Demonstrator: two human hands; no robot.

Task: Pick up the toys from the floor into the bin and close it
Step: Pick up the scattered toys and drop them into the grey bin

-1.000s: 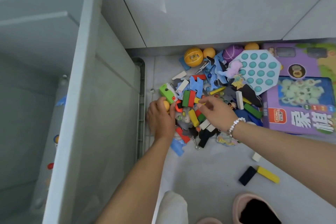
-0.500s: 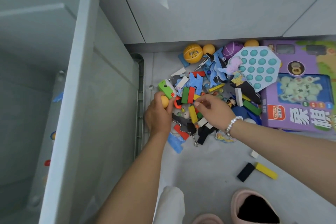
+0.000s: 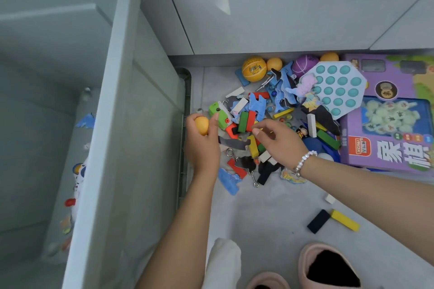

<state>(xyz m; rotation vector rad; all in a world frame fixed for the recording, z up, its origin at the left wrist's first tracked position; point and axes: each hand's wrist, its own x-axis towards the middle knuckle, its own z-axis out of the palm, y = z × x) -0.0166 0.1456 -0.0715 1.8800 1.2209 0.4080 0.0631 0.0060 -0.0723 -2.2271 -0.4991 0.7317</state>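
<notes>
**Orange ball lifted, pile still waiting**

Orange plastic shows in the left hand point(image 3: 202, 145): its fingers curl round a small orange ball point(image 3: 202, 125), which a second ago sat low in the grip beside the green toy point(image 3: 218, 116) and is now raised clear of the pile, closer to the bin's side wall. The right hand point(image 3: 279, 142) has slid a little further in over the heap; thumb and forefinger are drawn close together over the red and green blocks point(image 3: 246, 121), but whether they already pinch a piece cannot be told.

In my judgement the ball is ready to go over the rim of the bin point(image 3: 105, 124), which stands open just left of the left hand, with a few toys visible low inside. Nearly everything else remains on the floor point(image 3: 270, 218): the heap of blocks, foam shapes and marbles under and beyond the right hand, a black block point(image 3: 318, 221) and a yellow block point(image 3: 345, 220) nearer the person than that hand, and further off the yellow ball point(image 3: 254, 69) and the bubble-pop board point(image 3: 338, 87). Closing is a long way off.

To the right of the right hand lies a purple game box point(image 3: 387, 148) with large Chinese characters, partly cut off, and a red badge whose small lettering is too blurred to read. The yellow ball carries a barcode sticker.
</notes>
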